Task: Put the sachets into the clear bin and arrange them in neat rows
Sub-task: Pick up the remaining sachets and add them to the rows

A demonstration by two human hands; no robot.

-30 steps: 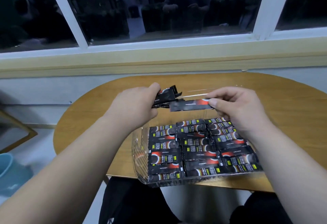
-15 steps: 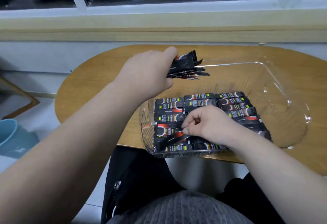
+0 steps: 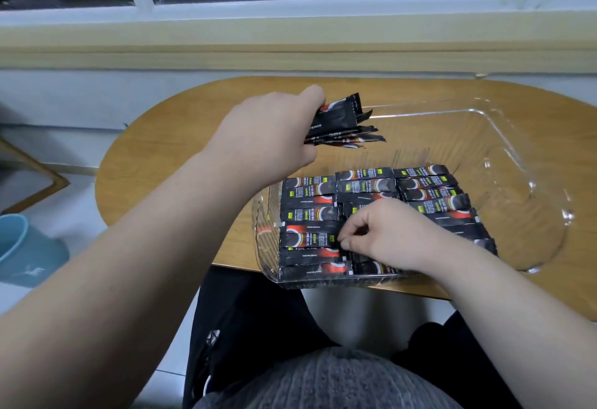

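A clear plastic bin (image 3: 504,137) stands on the wooden table, its near end over the table's front edge. Black and red sachets (image 3: 368,182) lie in three rows across the bin's near half. My left hand (image 3: 271,137) is raised over the bin's far left corner and grips a bundle of several sachets (image 3: 342,124) that fan out to the right. My right hand (image 3: 381,231) is down inside the bin, its curled fingertips pinching the end of a sachet (image 3: 310,235) in the left row. That hand hides part of the middle row.
The oval wooden table (image 3: 161,156) stands against a wall below a window sill (image 3: 290,53). A light blue bucket (image 3: 22,250) sits on the floor at the left. My legs in dark trousers are under the table's front edge.
My right hand brought one sachet from beside the bundle down into the bin and laid it flat in the left row. The head view tilted downward. My left hand kept its bundle.
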